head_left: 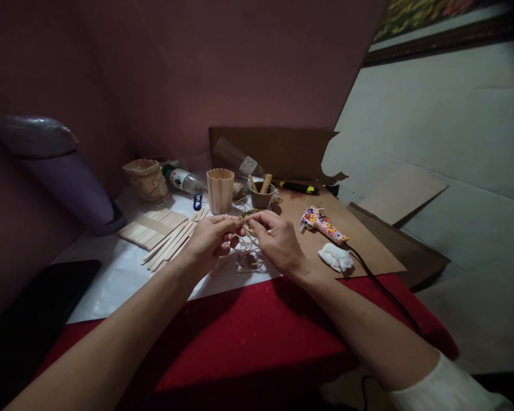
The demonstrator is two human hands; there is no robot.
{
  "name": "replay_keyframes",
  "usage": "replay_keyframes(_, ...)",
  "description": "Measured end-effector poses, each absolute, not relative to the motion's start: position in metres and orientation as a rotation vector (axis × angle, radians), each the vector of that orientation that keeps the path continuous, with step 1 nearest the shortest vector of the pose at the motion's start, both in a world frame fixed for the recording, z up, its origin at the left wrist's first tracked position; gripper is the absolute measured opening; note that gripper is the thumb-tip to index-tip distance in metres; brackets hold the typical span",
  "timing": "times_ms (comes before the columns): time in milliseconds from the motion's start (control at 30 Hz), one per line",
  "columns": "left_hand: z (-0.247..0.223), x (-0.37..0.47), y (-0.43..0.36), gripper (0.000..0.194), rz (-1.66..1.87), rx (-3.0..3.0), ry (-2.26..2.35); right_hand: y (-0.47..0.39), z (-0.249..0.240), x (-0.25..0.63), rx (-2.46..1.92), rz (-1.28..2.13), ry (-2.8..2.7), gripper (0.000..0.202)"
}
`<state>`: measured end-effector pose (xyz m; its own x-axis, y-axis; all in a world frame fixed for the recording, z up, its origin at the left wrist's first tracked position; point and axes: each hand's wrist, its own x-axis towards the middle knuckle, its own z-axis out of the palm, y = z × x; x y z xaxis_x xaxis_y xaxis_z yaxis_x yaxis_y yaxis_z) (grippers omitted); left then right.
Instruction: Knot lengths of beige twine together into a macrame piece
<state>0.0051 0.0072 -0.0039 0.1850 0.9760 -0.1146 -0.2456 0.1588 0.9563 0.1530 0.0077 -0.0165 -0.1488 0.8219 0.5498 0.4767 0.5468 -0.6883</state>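
My left hand (216, 237) and my right hand (278, 240) meet over the middle of the table, both closed in a pinch on thin twine (251, 242). Loops of it hang below my fingers and trail over the white sheet. Just behind my left hand stands a cup made of wooden sticks (220, 191). Flat wooden sticks (173, 245) lie fanned out left of my left hand, beside a banded bundle of sticks (152, 228). The exact piece between my fingertips is small and partly hidden.
A flowered glue gun (325, 225) with a black cord and a crumpled white tissue (336, 257) lie on cardboard at right. Behind are a small pot (261, 198), a yellow-black cutter (297, 187), plastic bottles (184, 179) and a twine-wrapped stick cup (146, 181).
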Motion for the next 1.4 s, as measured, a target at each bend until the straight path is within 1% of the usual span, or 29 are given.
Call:
replay_keyframes(133, -0.0055, 0.0063, 0.0079, 0.014, 1.112, 1.018, 0.969, 0.0105, -0.0196, 0.1511, -0.997, 0.643, -1.726, 0.016)
replay_keyframes(267, -0.0072, 0.0073, 0.0067, 0.014, 1.106, 1.017, 0.943, 0.0112, -0.0194, 0.1495, -0.945, 0.718, -1.664, 0.013)
replay_keyframes(433, -0.0069, 0.0072, 0.0047, 0.017, 1.095, 1.005, 0.941, 0.0109, -0.0189, 0.1489, -0.985, 0.679, -1.658, 0.012)
replay_keyframes(633, -0.0056, 0.0066, 0.0043, 0.013, 1.082, 1.040, 0.946, 0.0126, -0.0213, 0.1498, -0.985, 0.667, -1.649, 0.012)
replay_keyframes(900, -0.0061, 0.0073, 0.0046, 0.017, 1.094, 1.056, 0.956, 0.0106, -0.0179, 0.1498, -0.983, 0.655, -1.631, 0.010)
replay_keyframes(1033, -0.0062, 0.0069, 0.0040, 0.019, 1.085, 1.042, 0.974, 0.0117, -0.0197, 0.1501, -0.975, 0.684, -1.641, 0.011)
replay_keyframes(1200, -0.0077, 0.0064, 0.0059, 0.020, 1.092, 1.043, 0.965, 0.0111, -0.0195, 0.1505, -0.974, 0.639, -1.674, 0.015)
replay_keyframes(1400, -0.0083, 0.0068, 0.0065, 0.020, 1.077, 1.057, 0.944, 0.0103, -0.0206, 0.1492, -1.016, 0.575, -1.622, 0.003)
